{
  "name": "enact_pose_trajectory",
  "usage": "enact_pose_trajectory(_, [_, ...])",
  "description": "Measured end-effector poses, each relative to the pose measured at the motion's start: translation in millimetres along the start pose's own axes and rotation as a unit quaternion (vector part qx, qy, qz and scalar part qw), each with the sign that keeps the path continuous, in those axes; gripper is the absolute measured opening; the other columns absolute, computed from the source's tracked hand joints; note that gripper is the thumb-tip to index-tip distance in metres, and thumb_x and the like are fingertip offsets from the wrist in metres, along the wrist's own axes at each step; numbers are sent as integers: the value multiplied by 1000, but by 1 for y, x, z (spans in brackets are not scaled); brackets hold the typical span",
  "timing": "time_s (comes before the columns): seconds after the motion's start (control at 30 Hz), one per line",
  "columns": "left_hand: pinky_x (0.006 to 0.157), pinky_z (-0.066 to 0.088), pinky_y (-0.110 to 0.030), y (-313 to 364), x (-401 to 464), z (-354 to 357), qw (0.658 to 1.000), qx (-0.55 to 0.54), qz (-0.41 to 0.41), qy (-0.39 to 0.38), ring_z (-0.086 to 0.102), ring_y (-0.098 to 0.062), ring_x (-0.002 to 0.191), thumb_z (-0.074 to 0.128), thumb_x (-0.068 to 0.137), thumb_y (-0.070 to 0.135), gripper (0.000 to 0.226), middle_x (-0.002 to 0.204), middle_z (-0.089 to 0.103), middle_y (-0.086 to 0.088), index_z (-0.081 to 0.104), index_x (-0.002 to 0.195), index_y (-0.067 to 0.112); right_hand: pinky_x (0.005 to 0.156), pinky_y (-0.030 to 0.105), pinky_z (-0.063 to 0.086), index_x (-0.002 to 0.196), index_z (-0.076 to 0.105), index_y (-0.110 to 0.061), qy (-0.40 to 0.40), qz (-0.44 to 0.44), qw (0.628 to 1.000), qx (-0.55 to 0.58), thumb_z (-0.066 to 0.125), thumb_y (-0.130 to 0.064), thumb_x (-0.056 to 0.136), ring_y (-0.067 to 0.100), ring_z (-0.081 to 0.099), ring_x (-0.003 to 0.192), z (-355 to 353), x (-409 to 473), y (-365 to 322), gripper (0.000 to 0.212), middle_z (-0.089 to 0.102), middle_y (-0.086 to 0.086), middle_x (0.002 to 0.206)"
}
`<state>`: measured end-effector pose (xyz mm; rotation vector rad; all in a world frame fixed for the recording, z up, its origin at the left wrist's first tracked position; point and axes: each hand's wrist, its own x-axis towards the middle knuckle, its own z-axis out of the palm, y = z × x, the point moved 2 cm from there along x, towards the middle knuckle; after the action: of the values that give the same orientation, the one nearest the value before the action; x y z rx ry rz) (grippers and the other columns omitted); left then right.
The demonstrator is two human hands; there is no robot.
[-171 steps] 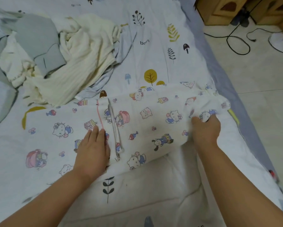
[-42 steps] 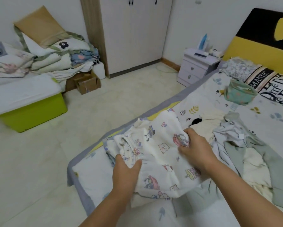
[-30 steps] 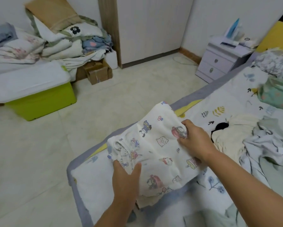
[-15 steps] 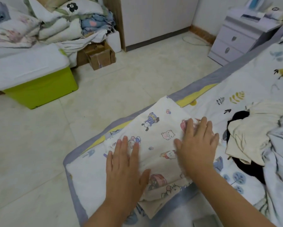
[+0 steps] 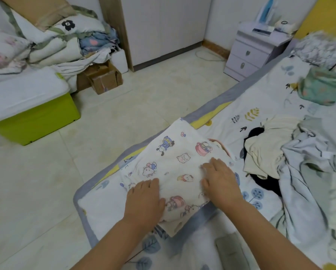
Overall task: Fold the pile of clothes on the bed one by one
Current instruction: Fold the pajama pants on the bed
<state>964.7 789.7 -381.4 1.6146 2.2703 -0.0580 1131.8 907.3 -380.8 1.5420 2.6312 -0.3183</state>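
Folded garment (image 5: pixel 179 166), white with cartoon prints, lay flat at the corner of the bed (image 5: pixel 264 106), its near edge over the grey border of the sheet. Left hand (image 5: pixel 144 201) rested palm-down on the garment's near-left part, fingers straight and together, gripping nothing. Right hand (image 5: pixel 219 182) rested palm-down on its right part, fingers extended and slightly spread, likewise gripping nothing. A pink-trimmed edge showed at the garment's far-right side, just beyond the right hand.

To the right of the garment lay the unfolded pile (image 5: pixel 299 162): a cream piece over a black piece nearest the garment, then pale blue and grey-green pieces farther right. A teal item (image 5: pixel 322 88) sat farther up the bed, well apart from the pile.

On the floor (image 5: pixel 124 117) stood a lime-green bin (image 5: pixel 34 117) with a white lid, a cardboard box (image 5: pixel 104 78) beside it, and bedding (image 5: pixel 46 36) heaped behind. A lilac nightstand (image 5: pixel 254 49) stood by the bed's head, small items on top, too blurred to identify.
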Motion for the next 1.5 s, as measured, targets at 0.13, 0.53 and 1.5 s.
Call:
enact_pose_trajectory(0.13, [82, 40, -30, 15, -20, -34, 999, -9, 50, -18, 51, -20, 106, 37, 95, 31, 32, 118, 56, -2, 45, 123, 18, 96, 29, 35, 126, 50, -17, -8, -18, 999, 40, 41, -17, 92, 19, 42, 118, -30, -43, -6, 35, 49, 2, 127])
enact_pose_trajectory(0.53, [80, 44, -28, 92, -95, -87, 972, 33, 221, -71, 55, -21, 105, 40, 95, 35, 33, 118, 59, -2, 50, 122, 19, 92, 34, 39, 129, 49, -17, -40, 68, 994, 70, 42, -20, 95, 25, 45, 118, -100, -197, 10, 35, 53, 9, 126])
enact_pose_trajectory(1.5, [81, 44, -24, 346, -38, 54, 952, 26, 280, -124, 56, -13, 94, 38, 94, 26, 19, 109, 60, 6, 50, 109, 28, 85, 31, 38, 122, 47, -14, -97, 265, 956, 78, 34, -12, 95, 20, 46, 111, -6, -255, 289, 31, 50, 7, 121])
